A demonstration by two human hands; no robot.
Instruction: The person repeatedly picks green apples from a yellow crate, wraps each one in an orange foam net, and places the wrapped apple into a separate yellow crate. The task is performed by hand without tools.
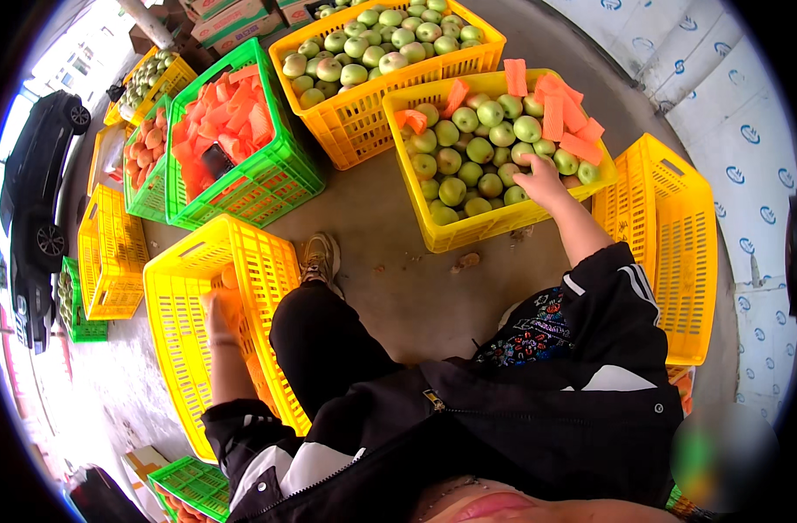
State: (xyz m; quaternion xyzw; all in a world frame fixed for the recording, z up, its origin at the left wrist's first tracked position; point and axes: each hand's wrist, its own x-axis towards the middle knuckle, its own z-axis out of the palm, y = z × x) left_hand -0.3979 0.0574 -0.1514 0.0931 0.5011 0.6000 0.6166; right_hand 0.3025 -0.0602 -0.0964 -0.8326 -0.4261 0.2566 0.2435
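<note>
My right hand reaches into the near right corner of a yellow crate full of green apples. Its thumb and forefinger are apart at the apples' surface; any grip under the palm is hidden. Orange foam sleeves lie on these apples, mostly at the far right corner. Down inside another yellow crate, left of my leg, is my left hand. It is next to orange pieces along that crate's right side. Its fingers are blurred and partly hidden, so what they hold cannot be made out.
A green crate heaped with orange foam sleeves has a dark object in it. Behind stands a yellow crate of apples. More yellow crates stand at right and far left. A dark car is beyond.
</note>
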